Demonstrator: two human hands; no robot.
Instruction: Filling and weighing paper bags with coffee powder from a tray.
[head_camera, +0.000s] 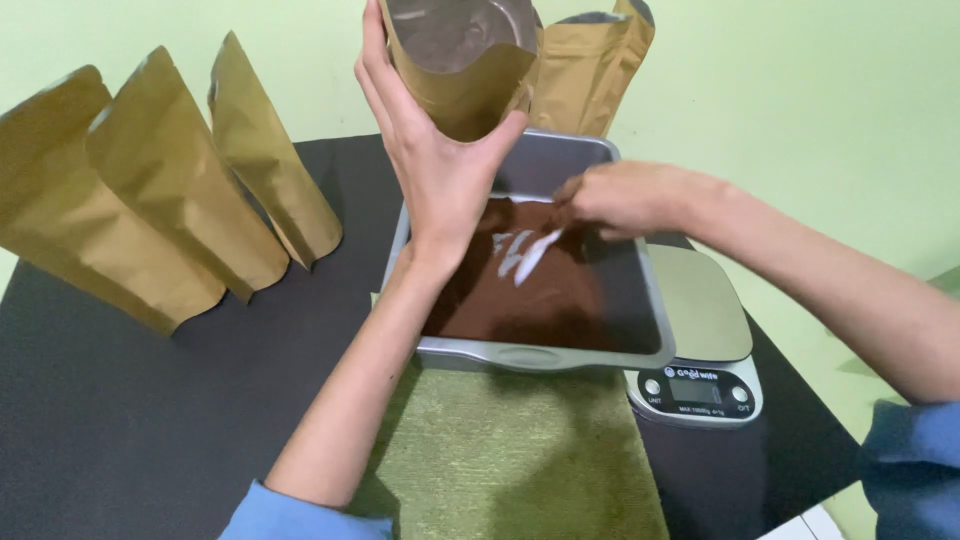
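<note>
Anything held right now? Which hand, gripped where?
Left hand grips the open gold pouch around its lower body. Right hand seems to hold a white scoop by its handle, blurred.

**What sits on the counter**

I see a pale green counter (850, 130) with a black mat (150, 420) spread across most of it. On the mat's left part I count three gold stand-up pouches (150, 200) in a row, leaning close together. Toward the near edge, an olive green cloth (510, 460) lies over the mat. A grey baking tray (545, 358) filled with brown powder rests partly on that cloth. Just to its right stands a silver digital kitchen scale (700, 375), its platform partly under the tray's edge. More gold pouches (600, 70) stand behind the tray.
</note>
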